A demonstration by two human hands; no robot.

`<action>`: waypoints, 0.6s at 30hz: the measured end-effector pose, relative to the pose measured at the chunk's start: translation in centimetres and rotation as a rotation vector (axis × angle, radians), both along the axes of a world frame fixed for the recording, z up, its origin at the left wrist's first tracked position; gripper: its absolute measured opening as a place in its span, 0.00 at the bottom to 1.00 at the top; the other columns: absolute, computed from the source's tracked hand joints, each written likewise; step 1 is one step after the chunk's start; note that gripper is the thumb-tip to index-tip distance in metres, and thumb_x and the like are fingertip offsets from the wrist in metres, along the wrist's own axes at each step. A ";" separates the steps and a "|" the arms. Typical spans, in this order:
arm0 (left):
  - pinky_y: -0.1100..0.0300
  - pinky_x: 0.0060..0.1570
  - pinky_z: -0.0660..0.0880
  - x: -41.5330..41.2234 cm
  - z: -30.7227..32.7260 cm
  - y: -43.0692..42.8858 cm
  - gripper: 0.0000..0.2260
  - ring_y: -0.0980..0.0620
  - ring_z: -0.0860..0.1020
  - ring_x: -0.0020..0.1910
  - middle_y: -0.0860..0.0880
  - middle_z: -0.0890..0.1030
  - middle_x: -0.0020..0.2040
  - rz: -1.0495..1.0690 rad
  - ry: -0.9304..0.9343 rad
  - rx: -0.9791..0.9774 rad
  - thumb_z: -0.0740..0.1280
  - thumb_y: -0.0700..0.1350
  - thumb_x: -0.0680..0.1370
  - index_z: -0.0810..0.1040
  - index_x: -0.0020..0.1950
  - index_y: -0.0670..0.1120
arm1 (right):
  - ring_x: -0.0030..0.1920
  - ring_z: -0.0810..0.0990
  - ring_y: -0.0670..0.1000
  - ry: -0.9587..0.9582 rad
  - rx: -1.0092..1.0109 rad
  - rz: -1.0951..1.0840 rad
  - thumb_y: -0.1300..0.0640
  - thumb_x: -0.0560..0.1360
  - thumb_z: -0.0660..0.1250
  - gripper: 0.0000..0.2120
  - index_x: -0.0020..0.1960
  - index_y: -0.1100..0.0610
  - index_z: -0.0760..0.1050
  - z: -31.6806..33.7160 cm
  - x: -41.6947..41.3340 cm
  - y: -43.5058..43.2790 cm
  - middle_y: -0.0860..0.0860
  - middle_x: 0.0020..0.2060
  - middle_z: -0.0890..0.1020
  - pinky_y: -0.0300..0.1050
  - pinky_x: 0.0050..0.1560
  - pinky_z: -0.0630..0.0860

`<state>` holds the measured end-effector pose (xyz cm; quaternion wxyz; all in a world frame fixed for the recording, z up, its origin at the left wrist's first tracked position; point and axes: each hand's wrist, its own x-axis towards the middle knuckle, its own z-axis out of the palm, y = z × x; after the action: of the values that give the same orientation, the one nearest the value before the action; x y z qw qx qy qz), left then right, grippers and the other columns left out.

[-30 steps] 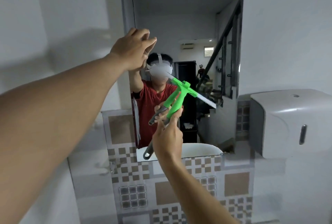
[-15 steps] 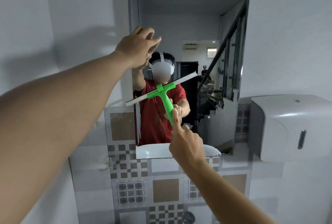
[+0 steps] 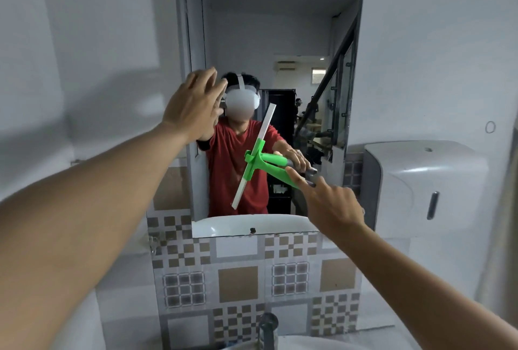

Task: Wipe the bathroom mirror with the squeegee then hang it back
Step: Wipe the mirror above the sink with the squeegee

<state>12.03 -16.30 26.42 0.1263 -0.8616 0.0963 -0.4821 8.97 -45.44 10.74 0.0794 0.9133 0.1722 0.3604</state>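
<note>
Both hands up: my right hand (image 3: 332,204) grips the green squeegee (image 3: 259,163), left hand (image 3: 193,108) open-fingered. Blade has swung from near-level to steep against the mirror (image 3: 280,41); wiping continues.

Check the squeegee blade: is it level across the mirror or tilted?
Tilted, close to upright. The squeegee blade's upper end leans right, its lower end left, over the mirror; the right hand holds the green handle out to the right.
</note>
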 end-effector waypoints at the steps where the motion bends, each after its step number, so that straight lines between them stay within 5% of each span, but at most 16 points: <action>1: 0.38 0.69 0.69 0.3 -0.5 0.1 0.27 0.34 0.66 0.73 0.37 0.67 0.75 -0.014 -0.001 -0.012 0.68 0.46 0.78 0.69 0.76 0.42 | 0.35 0.82 0.54 -0.009 -0.008 -0.012 0.58 0.82 0.55 0.34 0.81 0.42 0.42 0.3 0.2 -0.8 0.55 0.50 0.81 0.44 0.26 0.66; 6: 0.39 0.70 0.69 1.6 -2.2 0.0 0.31 0.35 0.63 0.73 0.37 0.64 0.76 -0.011 -0.008 0.019 0.71 0.46 0.76 0.67 0.78 0.44 | 0.37 0.83 0.59 -0.007 0.054 -0.071 0.62 0.79 0.57 0.37 0.81 0.42 0.45 0.5 0.5 -4.0 0.57 0.52 0.81 0.47 0.29 0.69; 13: 0.38 0.71 0.66 0.8 -1.9 -0.6 0.29 0.34 0.63 0.75 0.37 0.66 0.77 -0.006 0.029 -0.029 0.68 0.44 0.77 0.67 0.78 0.44 | 0.28 0.76 0.56 0.085 0.297 -0.083 0.62 0.76 0.63 0.44 0.81 0.42 0.42 -3.4 1.5 -5.0 0.55 0.40 0.78 0.49 0.28 0.78; 18: 0.33 0.70 0.65 2.1 -1.9 0.3 0.33 0.35 0.61 0.76 0.39 0.62 0.77 -0.053 0.007 -0.024 0.70 0.43 0.76 0.60 0.78 0.49 | 0.29 0.75 0.55 0.114 0.447 -0.118 0.59 0.77 0.64 0.43 0.81 0.42 0.42 -5.7 1.3 -3.1 0.53 0.38 0.77 0.46 0.28 0.73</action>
<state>14.14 -15.99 24.50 0.1028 -0.8619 0.1137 -0.4834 10.30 -48.49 5.02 -0.1136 0.9356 0.0387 0.3320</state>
